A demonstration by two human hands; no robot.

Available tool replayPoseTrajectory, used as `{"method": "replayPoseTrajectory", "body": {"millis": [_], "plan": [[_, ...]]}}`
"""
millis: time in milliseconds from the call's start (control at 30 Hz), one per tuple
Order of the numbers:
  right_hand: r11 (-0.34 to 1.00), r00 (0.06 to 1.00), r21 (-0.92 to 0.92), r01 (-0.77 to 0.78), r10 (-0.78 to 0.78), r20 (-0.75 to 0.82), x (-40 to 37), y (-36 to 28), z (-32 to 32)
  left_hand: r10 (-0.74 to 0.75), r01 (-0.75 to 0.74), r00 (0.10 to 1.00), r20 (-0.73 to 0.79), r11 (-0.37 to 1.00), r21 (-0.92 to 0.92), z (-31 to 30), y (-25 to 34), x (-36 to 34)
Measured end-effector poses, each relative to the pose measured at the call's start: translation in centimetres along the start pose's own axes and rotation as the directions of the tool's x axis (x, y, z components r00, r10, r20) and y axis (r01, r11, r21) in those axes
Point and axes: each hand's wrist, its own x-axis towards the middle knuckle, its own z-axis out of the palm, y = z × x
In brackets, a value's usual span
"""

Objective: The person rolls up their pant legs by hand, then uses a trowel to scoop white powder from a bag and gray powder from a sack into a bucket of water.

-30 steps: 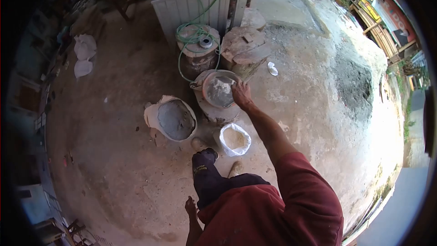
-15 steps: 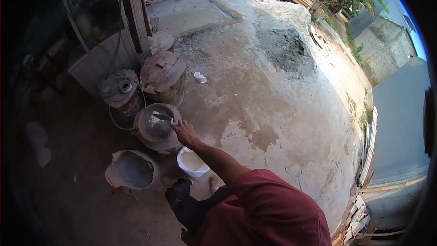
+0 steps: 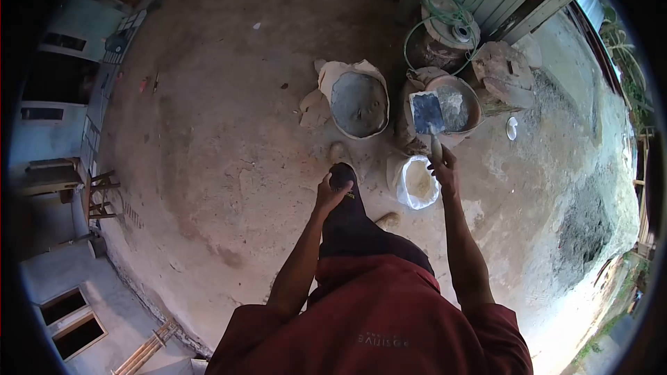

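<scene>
My right hand point(image 3: 446, 172) is closed round the handle of a trowel point(image 3: 426, 112), whose flat, dark blade with a pale edge is raised at the left rim of a round basin. Whitish material lies inside that basin point(image 3: 474, 102). Just below my right hand's wrist side, to the left, a white-lined bucket point(image 3: 419, 182) holds pale powder. An open bag point(image 3: 359, 99) of grey, wet-looking material stands to the left of the basin. My left hand point(image 3: 332, 194) rests on my raised knee, fingers spread, holding nothing.
A green hose point(image 3: 439, 5) is coiled on a drum at the upper right. A stump-like block point(image 3: 501, 73) stands beside the basin. A white fragment point(image 3: 512, 128) and a grey heap point(image 3: 585, 229) lie on the right. At the left are a wooden stool point(image 3: 101, 194) and a building wall.
The view has swung left, and my left hand now shows on the knee. The trowel, earlier down in the basin, is now lifted at its left rim.
</scene>
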Motion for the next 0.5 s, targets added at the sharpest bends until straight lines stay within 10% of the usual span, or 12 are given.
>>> {"method": "replayPoseTrajectory", "body": {"millis": [100, 200, 367, 500], "plan": [[0.991, 0.986, -0.134, -0.016, 0.038, 0.163, 2.4, 1.7, 4.3, -0.121, 0.099, 0.991, 0.049, 0.939, 0.329, 1.1, 2.2, 0.4], [0.665, 0.933, -0.657, 0.355, -0.291, 0.211, 5.8, 4.0, 9.5, -0.290, 0.251, 0.957, 0.006, 0.839, 0.483, 0.9, 2.8, 0.9], [0.579, 0.960, -0.804, -0.139, 0.278, 0.034, 12.6, 5.0, 17.6, -0.360, 0.346, 0.930, -0.076, 0.784, 0.515, 0.2, 2.2, 1.9], [0.525, 0.929, -0.814, -0.248, 0.367, -0.047, 16.6, 6.9, 21.7, -0.339, 0.336, 0.937, -0.085, 0.806, 0.487, 0.4, 1.0, 1.9]]}}
